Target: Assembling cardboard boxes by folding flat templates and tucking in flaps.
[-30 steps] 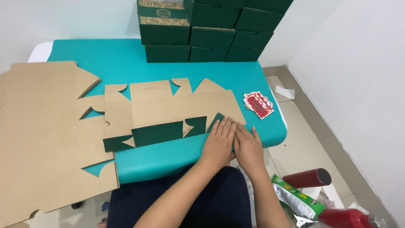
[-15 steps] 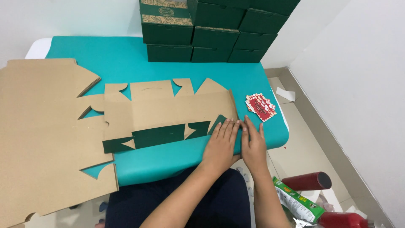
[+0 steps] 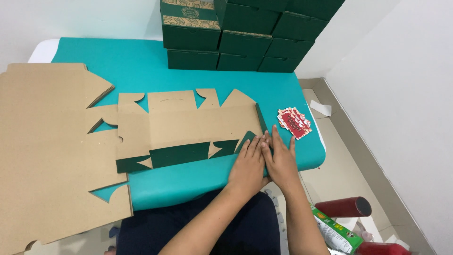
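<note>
A flat die-cut cardboard box blank (image 3: 188, 125), brown on top with dark green flaps folded over along its near edge, lies on the teal table (image 3: 141, 71). My left hand (image 3: 249, 164) presses flat on the blank's right near corner, fingers together. My right hand (image 3: 279, 159) lies flat right beside it, touching it, on the folded right-hand flap. Neither hand grips anything. A small stack of red printed cards (image 3: 294, 122) lies just beyond my right hand.
A stack of unfolded brown blanks (image 3: 47, 156) covers the table's left side. Assembled dark green boxes (image 3: 240, 33) are stacked at the table's far edge. On the floor at right lie a dark red cylinder (image 3: 343, 207) and a green packet (image 3: 336, 231).
Both hands have slid a little to the right along the blank's near right corner, staying flat and side by side. The view has shifted slightly.
</note>
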